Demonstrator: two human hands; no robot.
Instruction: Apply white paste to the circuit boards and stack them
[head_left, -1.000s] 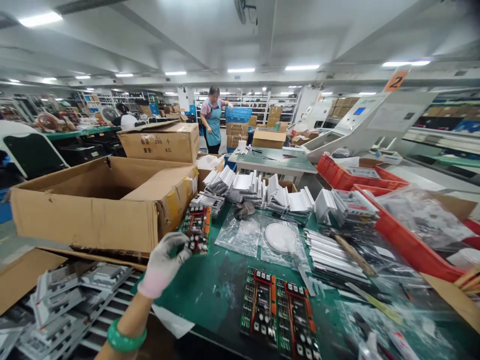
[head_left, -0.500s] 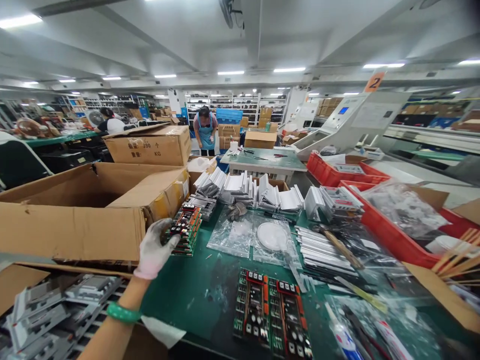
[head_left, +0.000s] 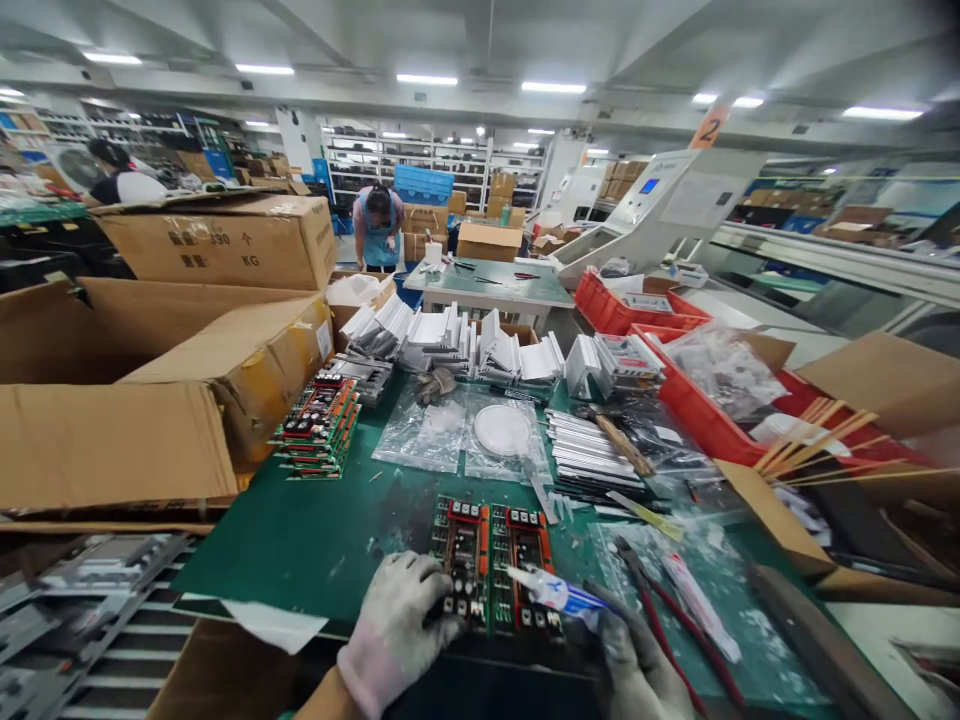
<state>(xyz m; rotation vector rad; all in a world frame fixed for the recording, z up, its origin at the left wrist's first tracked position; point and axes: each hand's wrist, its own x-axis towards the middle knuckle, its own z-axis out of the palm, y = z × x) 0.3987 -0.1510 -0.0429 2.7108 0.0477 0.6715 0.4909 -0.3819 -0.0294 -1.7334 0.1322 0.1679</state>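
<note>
My left hand (head_left: 405,622), in a whitish glove, is at the lower left edge of a circuit board (head_left: 459,560), fingers curled and thumb against that edge. A second circuit board (head_left: 523,555) lies right beside it; both carry orange strips, black parts and white-topped blocks. My right hand (head_left: 637,655), gloved too, is closed around a white and blue glue tube (head_left: 561,594). The tube points left, its nozzle over the second board. A stack of similar boards (head_left: 319,425) stands farther left on the green table, apart from both hands.
Pliers (head_left: 679,620) and another tube (head_left: 701,605) lie right of my right hand. Behind are plastic bags (head_left: 420,430), a white round lid (head_left: 502,430), metal strips (head_left: 589,455) and aluminium profiles (head_left: 439,335). Cardboard boxes (head_left: 112,440) border the left, red crates (head_left: 697,400) the right.
My left hand has left the board stack and come down right to the boards in front. My right hand has come into view with the glue tube. The view has shifted right and down.
</note>
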